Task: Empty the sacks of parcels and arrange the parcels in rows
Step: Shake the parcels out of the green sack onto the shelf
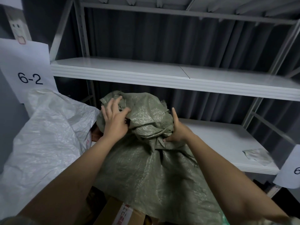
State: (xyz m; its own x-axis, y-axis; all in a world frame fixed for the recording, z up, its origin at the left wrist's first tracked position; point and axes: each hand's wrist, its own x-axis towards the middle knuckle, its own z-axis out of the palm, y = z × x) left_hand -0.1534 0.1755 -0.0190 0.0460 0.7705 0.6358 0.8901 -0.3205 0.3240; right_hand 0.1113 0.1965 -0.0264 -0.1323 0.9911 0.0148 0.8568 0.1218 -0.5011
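A full green woven sack stands in front of me, its bunched neck at the top. My left hand lies on the left side of the neck with fingers spread and loosely bent over the folds. My right hand grips the neck from the right, thumb pressed into the fabric. A white woven sack leans at the left. A cardboard parcel with printed tape shows under the green sack at the bottom.
Grey metal shelving stands behind the sacks, with an upper shelf and a lower shelf. A scrap of woven fabric lies on the lower shelf. Paper labels hang at the left, reading 6-2, and at the right.
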